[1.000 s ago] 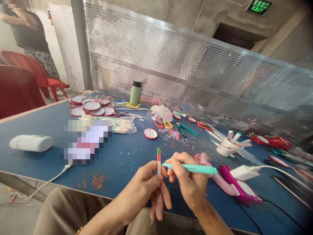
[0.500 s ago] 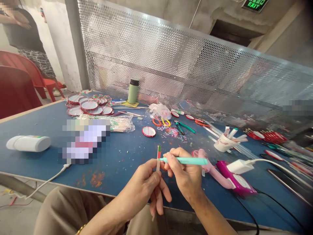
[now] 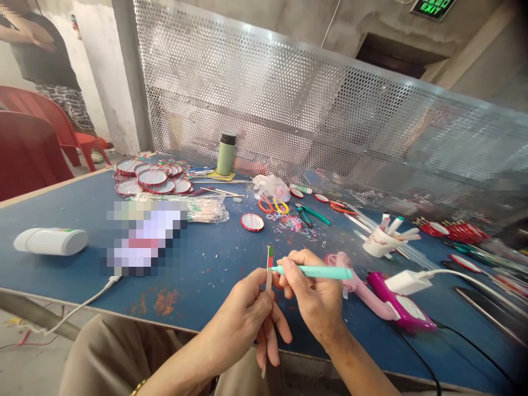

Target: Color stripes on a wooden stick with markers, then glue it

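Observation:
My left hand pinches a thin flat stick upright; the stick's top is painted green and red. My right hand grips a teal pen-like tool like a pencil, lying level, its tip touching the coloured end of the stick. Both hands hover over the near edge of the blue table. Part of the stick is hidden behind my left fingers.
A pink and magenta device with a white plug lies right of my hands. Farther back: a paper cup of markers, pliers, round red-rimmed discs, a bag of sticks, a green flask, a white bottle. A person stands far left.
My hands have kept their grip and stayed together; the pen tip has shifted slightly on the stick's painted end. The view has wobbled a little.

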Available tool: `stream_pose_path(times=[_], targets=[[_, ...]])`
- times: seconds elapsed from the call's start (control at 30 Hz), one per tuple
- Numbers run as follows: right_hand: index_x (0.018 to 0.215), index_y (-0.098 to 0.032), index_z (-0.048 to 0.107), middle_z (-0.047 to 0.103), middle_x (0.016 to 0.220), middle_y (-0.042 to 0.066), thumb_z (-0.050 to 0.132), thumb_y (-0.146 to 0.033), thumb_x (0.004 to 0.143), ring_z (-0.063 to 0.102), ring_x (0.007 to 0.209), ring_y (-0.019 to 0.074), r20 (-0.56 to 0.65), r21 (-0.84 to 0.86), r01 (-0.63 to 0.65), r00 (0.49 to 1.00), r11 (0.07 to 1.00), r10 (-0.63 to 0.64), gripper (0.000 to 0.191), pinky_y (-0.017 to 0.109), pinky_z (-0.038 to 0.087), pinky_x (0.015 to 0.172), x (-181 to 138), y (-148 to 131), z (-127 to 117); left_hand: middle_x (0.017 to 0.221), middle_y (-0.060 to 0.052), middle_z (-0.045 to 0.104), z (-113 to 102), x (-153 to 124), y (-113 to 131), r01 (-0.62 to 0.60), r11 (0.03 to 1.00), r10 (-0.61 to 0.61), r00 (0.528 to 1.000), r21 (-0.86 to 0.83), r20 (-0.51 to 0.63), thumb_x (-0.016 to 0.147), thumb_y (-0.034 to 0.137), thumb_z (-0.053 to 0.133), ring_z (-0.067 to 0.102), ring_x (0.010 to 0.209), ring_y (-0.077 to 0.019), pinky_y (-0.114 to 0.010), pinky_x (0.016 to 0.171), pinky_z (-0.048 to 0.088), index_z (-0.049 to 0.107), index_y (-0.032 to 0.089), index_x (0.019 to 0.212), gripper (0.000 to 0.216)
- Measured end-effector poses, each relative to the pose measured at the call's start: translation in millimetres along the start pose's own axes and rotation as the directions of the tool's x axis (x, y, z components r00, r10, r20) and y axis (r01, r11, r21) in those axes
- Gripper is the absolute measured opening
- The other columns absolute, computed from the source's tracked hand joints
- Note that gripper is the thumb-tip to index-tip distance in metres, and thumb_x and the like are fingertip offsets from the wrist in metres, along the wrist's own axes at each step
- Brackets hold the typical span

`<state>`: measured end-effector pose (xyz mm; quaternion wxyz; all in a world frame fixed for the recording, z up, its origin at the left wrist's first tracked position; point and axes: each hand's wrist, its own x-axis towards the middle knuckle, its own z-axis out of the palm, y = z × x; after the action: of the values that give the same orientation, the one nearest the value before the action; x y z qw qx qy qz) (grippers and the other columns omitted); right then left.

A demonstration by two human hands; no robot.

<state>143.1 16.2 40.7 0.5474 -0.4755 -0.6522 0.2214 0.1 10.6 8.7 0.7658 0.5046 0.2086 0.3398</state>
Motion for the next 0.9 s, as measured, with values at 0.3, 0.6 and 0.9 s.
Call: stream_pose_path(times=[0.3,0.6,0.9], targets=[[0.070,-0.020,0.058,0.055,0.053,-0.005,0.058,-0.029,0.096,0.050,0.045,0.0073,0.015,-0.023,0.081,0.997,0.996,-0.081,0.028,0.019,0.045,0.046,-1.1,0.7,-0.7,0.069,-0.001,0.066,1.0,-0.5,-1.2,-0.016,1.000,0.017,1.000,0.021,-0.019,0.104,0.044,0.037,0.059,0.040,-0.0085,-0.013,0.035,0.042,0.042,0.019,0.103,0.026],[0.071,-0.019,0.059,0.054,0.054,-0.006,0.057,-0.025,0.097,0.050,0.046,0.0069,0.019,-0.026,0.116,0.993,0.993,-0.116,0.027,0.019,0.045,0.048,-0.4,2.9,-0.3,0.070,-0.001,0.066,2.7,0.0,-2.3,-0.024,0.999,0.025,0.999,0.044,-0.038,0.103,0.046,0.037,0.058,0.040,-0.0079,-0.013,0.035,0.043,0.043,0.019,0.101,0.028],[0.071,-0.019,0.059,0.053,0.054,-0.006,0.057,-0.026,0.097,0.051,0.047,0.0076,0.034,-0.045,0.105,0.994,0.994,-0.103,0.027,0.020,0.045,0.048,-0.8,2.9,-0.2,0.071,-0.002,0.067,3.2,-0.8,-0.2,-0.021,0.997,0.024,0.999,0.075,-0.042,0.103,0.045,0.037,0.058,0.040,-0.0079,-0.013,0.035,0.043,0.043,0.019,0.103,0.027]])
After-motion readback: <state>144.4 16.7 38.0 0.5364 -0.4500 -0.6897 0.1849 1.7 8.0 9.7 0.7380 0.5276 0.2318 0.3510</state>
